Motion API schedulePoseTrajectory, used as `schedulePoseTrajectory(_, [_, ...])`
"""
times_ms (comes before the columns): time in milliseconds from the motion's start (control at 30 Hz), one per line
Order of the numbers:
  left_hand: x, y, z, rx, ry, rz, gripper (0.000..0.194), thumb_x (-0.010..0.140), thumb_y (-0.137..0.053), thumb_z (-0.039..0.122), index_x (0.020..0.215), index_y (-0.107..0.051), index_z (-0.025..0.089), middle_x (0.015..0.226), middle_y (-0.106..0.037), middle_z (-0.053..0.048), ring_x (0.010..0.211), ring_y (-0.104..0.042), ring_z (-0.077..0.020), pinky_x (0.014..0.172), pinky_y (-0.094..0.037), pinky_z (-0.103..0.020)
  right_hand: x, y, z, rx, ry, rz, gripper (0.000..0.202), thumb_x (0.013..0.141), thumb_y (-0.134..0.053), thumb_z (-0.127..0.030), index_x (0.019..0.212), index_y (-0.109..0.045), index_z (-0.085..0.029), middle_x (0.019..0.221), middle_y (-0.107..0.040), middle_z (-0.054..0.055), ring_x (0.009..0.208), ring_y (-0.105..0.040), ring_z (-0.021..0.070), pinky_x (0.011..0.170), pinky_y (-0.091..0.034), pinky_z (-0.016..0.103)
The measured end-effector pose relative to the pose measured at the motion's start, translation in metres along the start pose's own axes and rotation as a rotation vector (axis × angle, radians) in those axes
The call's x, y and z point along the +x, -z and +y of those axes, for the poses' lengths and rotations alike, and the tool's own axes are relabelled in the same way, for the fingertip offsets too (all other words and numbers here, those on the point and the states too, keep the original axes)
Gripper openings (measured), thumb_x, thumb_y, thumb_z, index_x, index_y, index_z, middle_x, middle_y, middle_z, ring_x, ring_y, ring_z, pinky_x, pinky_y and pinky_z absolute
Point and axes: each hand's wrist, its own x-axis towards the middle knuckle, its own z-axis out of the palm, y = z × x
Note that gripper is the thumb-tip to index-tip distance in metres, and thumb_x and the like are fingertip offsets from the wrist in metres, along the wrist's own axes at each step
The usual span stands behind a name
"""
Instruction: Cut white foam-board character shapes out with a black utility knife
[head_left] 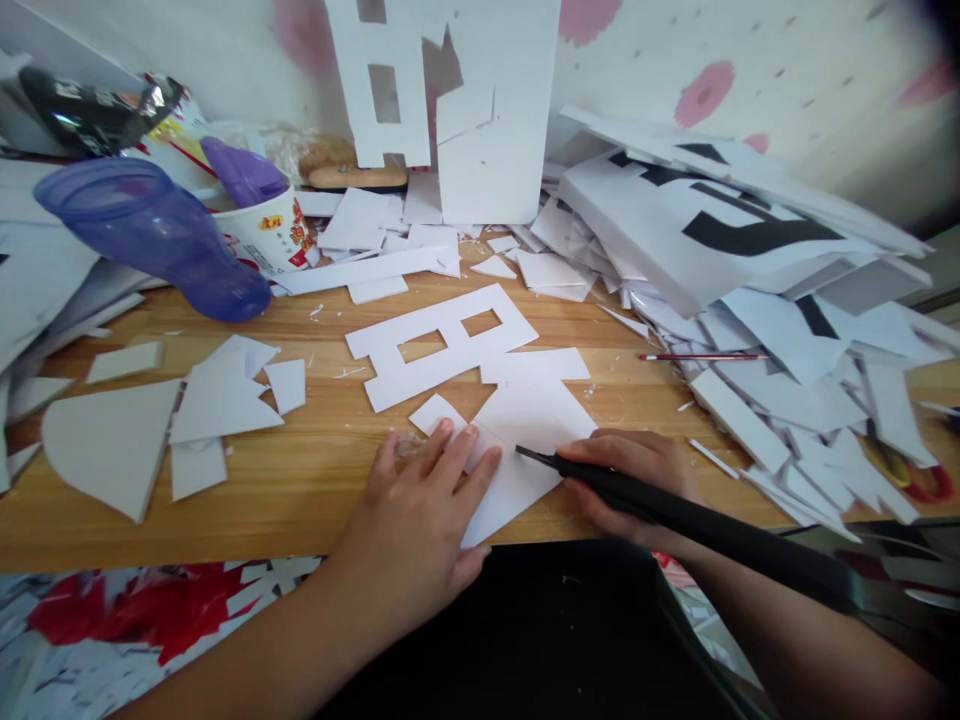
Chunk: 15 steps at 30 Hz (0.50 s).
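On the wooden table lies a white foam-board sheet point(525, 415), close to the front edge. My left hand point(431, 500) rests on its left part with the fingers spread. A long black cutting tool point(660, 505) is in my right hand point(637, 470), and its thin dark blade touches the sheet just right of my left fingertips. Behind the sheet is a white cut-out with two rectangular windows point(442, 345). A small white piece point(439, 412) lies beside my left fingers.
White offcuts point(225, 390) lie at the left. A purple bottle point(157, 235) and a paper cup point(266, 235) stand behind them. Heaped boards point(675, 230), a thin red stick point(705, 357) and scissors point(926, 485) are at the right. Tall white boards point(491, 130) lean against the wall.
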Motion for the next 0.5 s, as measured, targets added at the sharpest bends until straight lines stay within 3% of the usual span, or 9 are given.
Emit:
schedulePoseTrajectory(133, [0.0005, -0.0001, 0.0000, -0.013, 0.001, 0.007, 0.070, 0.077, -0.064, 0.034, 0.143, -0.042, 0.026, 0.149, -0.045, -0.012, 0.137, -0.037, -0.0379, 0.107, -0.027, -0.068, -0.0032, -0.0018, 0.0003, -0.016, -0.018, -0.004, 0.027, 0.083, -0.064, -0.021, 0.109, -0.060, -0.028, 0.071, -0.065, 0.001, 0.054, -0.060, 0.0152, 0.048, -0.046, 0.028])
schedulePoseTrajectory(367, [0.0031, -0.0006, 0.0000, -0.019, 0.002, 0.008, 0.069, 0.077, -0.064, 0.034, 0.142, -0.043, 0.024, 0.148, -0.046, -0.014, 0.136, -0.037, -0.0386, 0.106, -0.027, -0.068, -0.0032, -0.0059, -0.0016, -0.081, 0.033, 0.060, 0.025, 0.082, -0.061, -0.016, 0.106, -0.060, -0.022, 0.068, -0.067, 0.000, 0.052, -0.062, 0.0127, 0.047, -0.045, 0.024])
schedulePoseTrajectory(500, [0.0031, -0.0006, -0.0009, -0.014, -0.013, 0.005, 0.070, 0.078, -0.064, 0.037, 0.143, -0.042, 0.023, 0.148, -0.044, -0.014, 0.138, -0.035, -0.0380, 0.108, -0.025, -0.067, -0.0046, -0.0087, -0.0047, -0.027, 0.014, 0.108, 0.022, 0.083, -0.062, -0.018, 0.103, -0.063, -0.025, 0.071, -0.071, 0.002, 0.056, -0.066, 0.0157, 0.047, -0.051, 0.026])
